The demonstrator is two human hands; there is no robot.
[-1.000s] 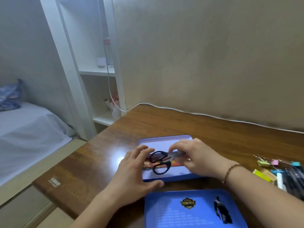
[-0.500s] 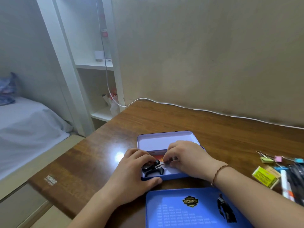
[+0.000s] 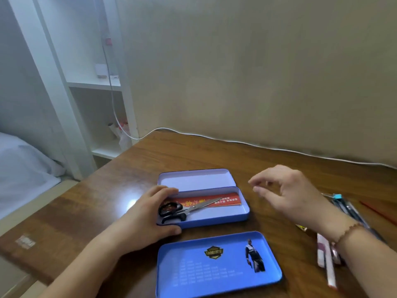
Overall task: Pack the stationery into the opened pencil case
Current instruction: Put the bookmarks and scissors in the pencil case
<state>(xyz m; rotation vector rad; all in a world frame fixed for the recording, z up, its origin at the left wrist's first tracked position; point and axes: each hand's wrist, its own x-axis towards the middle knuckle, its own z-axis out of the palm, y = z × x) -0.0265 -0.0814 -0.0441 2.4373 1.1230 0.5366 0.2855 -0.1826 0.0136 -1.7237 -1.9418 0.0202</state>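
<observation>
Nearest the viewer, a blue tray (image 3: 214, 274) printed with a badge and a small figure lies flat on the wooden table (image 3: 268, 164), just in front of the pencil case (image 3: 242, 214). The case is a blue tin, open, its pale lid laid back on the far side. Inside its lower half lie 1 pair of scissors (image 3: 187, 208), black handles to the left and blades pointing right, on top of a red printed card (image 3: 227, 200).

The left hand (image 3: 146, 216) holds the case's left end, thumb along the near wall and fingers curled over the far rim by the scissor handles. The right hand (image 3: 287, 194) hovers above the table to the right of the case, fingers loosely bent, holding nothing.

Right of that wrist, pens and clips (image 3: 343, 205) lie in a heap near the table's right side. Bare wood lies between case and wall, where a white cable (image 3: 257, 145) runs along the back edge.
</observation>
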